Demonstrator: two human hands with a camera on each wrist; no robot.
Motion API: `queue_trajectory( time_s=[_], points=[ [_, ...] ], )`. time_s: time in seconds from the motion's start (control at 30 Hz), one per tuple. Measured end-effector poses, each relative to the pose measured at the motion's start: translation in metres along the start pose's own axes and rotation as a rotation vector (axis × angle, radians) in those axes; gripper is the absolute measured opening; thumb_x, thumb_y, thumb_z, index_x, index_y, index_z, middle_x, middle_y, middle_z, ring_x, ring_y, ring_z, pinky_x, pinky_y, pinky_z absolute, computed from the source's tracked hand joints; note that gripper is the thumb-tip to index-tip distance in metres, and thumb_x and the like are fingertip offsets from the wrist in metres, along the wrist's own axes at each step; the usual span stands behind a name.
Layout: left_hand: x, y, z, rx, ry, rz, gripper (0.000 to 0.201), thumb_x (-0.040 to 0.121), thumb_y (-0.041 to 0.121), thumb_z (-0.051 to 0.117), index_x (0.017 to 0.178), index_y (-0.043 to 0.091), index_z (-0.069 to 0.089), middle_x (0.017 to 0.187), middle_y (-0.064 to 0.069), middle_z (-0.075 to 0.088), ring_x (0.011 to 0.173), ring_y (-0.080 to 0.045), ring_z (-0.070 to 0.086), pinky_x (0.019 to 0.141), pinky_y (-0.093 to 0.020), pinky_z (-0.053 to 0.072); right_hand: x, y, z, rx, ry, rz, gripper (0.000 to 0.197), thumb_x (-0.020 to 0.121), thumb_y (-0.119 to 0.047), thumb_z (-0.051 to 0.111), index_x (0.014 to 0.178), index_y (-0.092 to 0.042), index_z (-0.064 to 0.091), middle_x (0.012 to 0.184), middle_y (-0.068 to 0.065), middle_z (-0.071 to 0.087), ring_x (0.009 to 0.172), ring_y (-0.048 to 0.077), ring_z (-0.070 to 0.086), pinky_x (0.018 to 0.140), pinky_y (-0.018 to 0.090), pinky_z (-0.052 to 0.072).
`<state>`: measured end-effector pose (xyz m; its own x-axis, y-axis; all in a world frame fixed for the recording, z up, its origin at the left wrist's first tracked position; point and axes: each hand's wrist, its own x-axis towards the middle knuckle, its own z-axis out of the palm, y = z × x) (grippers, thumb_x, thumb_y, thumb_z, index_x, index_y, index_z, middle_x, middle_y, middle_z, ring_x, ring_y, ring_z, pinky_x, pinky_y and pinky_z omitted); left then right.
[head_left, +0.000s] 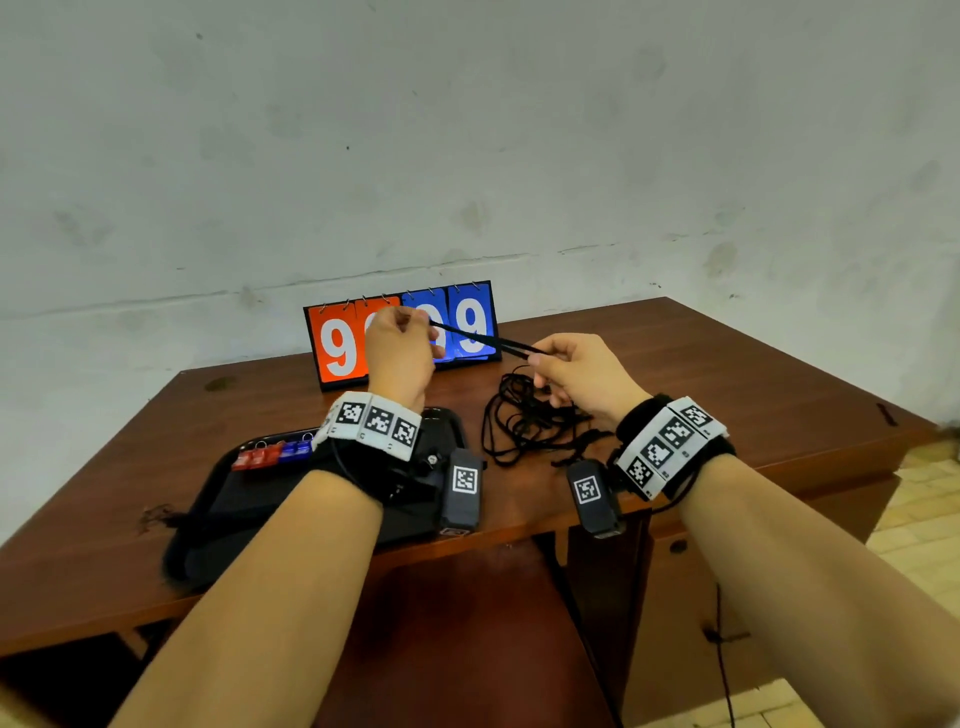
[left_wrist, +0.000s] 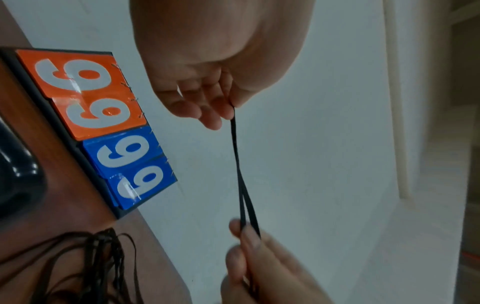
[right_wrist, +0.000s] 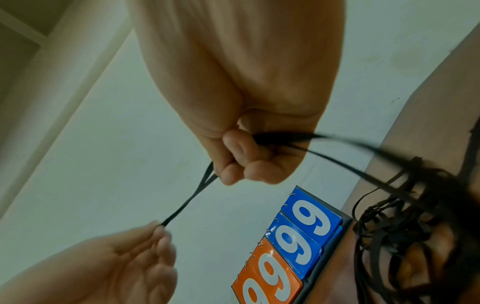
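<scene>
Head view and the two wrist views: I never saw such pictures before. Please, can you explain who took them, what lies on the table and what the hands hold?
No machine here: a person wears three cameras. The head view looks down at both arms; each wrist view looks along one hand. The left hand and the right hand pinch a doubled black cord stretched between them; the rest lies in a tangle on the brown table. Behind stands a flip scoreboard showing 9999. A black tray on the left holds red and blue clips.
</scene>
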<state>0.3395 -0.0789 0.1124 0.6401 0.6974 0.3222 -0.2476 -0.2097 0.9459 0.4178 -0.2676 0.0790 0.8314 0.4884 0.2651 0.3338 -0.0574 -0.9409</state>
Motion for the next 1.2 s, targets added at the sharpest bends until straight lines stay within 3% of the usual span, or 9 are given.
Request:
queue_trajectory(
  time_s=[0.1, 0.33, 0.47, 0.6, 0.7, 0.77, 0.87, 1.03, 1.2],
  points=[
    [0.011, 0.006, -0.022, -0.047, 0.095, -0.022, 0.012, 0.101, 0.016, 0.044, 0.095, 0.011, 0.054, 0.073, -0.003, 0.058, 0.049, -0.013, 0.053, 0.046, -0.024, 0.039, -0.002, -0.003, -0.003, 0.059, 0.016, 0.029, 0.011, 0.097, -0.012, 0.058, 0.098, -0.005, 0.067, 0.066, 0.006, 0.058, 0.04, 0.008, 0.037, 0.043, 0.024, 0.04],
    [0.026, 0.005, -0.093, -0.07, 0.296, -0.108, 0.011, 0.101, 0.016, 0.044, 0.1, 0.011, 0.053, 0.077, -0.004, 0.059, 0.052, -0.014, 0.055, 0.042, -0.025, 0.039, -0.009, -0.014, -0.003, 0.097, 0.024, 0.092, 0.016, 0.097, -0.011, 0.056, 0.106, -0.003, 0.067, 0.067, 0.004, 0.056, 0.04, 0.006, 0.037, 0.04, 0.021, 0.034],
    [0.02, 0.001, -0.137, -0.084, 0.355, -0.12, 0.019, 0.101, 0.013, 0.043, 0.083, 0.014, 0.05, 0.068, -0.001, 0.054, 0.049, -0.014, 0.051, 0.036, -0.018, 0.035, -0.013, -0.019, 0.009, 0.134, 0.006, 0.127, 0.016, 0.099, -0.012, 0.053, 0.105, -0.004, 0.066, 0.067, 0.002, 0.056, 0.045, 0.008, 0.032, 0.041, 0.022, 0.032],
    [0.013, -0.006, -0.18, -0.073, 0.408, -0.146, 0.009, 0.1, 0.014, 0.043, 0.099, 0.01, 0.05, 0.07, 0.0, 0.054, 0.048, -0.012, 0.051, 0.036, -0.016, 0.033, -0.02, -0.029, 0.026, 0.232, -0.043, 0.191, 0.017, 0.099, -0.013, 0.053, 0.103, -0.002, 0.065, 0.068, 0.005, 0.056, 0.042, 0.007, 0.034, 0.041, 0.021, 0.035],
    [0.006, -0.006, -0.215, -0.073, 0.44, -0.176, 0.013, 0.099, 0.014, 0.044, 0.091, 0.012, 0.055, 0.07, -0.002, 0.055, 0.048, -0.013, 0.051, 0.035, -0.017, 0.034, -0.027, -0.039, 0.04, 0.305, -0.044, 0.242, 0.012, 0.099, -0.011, 0.052, 0.096, -0.008, 0.064, 0.067, 0.006, 0.056, 0.042, 0.008, 0.036, 0.043, 0.02, 0.036],
    [0.0, -0.006, -0.237, -0.083, 0.444, -0.214, 0.015, 0.097, 0.01, 0.047, 0.086, 0.014, 0.057, 0.069, -0.003, 0.054, 0.05, -0.014, 0.05, 0.041, -0.022, 0.035, -0.03, -0.044, 0.048, 0.332, -0.044, 0.262, 0.012, 0.099, -0.012, 0.053, 0.092, -0.01, 0.063, 0.067, 0.005, 0.056, 0.042, 0.007, 0.037, 0.043, 0.02, 0.036],
    [-0.005, -0.012, -0.265, -0.072, 0.443, -0.243, 0.009, 0.095, 0.007, 0.052, 0.093, 0.011, 0.061, 0.067, -0.005, 0.055, 0.051, -0.015, 0.05, 0.045, -0.026, 0.037, -0.035, -0.047, 0.059, 0.368, -0.048, 0.322, 0.011, 0.099, -0.011, 0.054, 0.091, -0.009, 0.061, 0.066, 0.003, 0.055, 0.041, 0.006, 0.039, 0.041, 0.019, 0.038],
    [-0.002, -0.031, -0.296, 0.037, 0.325, -0.293, 0.008, 0.091, 0.005, 0.058, 0.088, 0.011, 0.062, 0.067, -0.008, 0.058, 0.052, -0.017, 0.051, 0.045, -0.025, 0.038, -0.031, -0.035, 0.074, 0.391, -0.033, 0.508, 0.009, 0.095, -0.008, 0.057, 0.087, -0.008, 0.06, 0.057, 0.002, 0.062, 0.039, 0.006, 0.048, 0.038, 0.018, 0.046],
    [0.007, -0.058, -0.306, 0.229, 0.185, -0.298, 0.006, 0.087, 0.007, 0.063, 0.083, 0.009, 0.067, 0.063, -0.008, 0.057, 0.051, -0.02, 0.046, 0.049, -0.024, 0.034, -0.023, -0.013, 0.089, 0.109, -0.039, 0.587, 0.013, 0.092, -0.01, 0.061, 0.079, -0.012, 0.059, 0.063, 0.002, 0.065, 0.047, 0.009, 0.052, 0.039, 0.016, 0.042]
  ],
)
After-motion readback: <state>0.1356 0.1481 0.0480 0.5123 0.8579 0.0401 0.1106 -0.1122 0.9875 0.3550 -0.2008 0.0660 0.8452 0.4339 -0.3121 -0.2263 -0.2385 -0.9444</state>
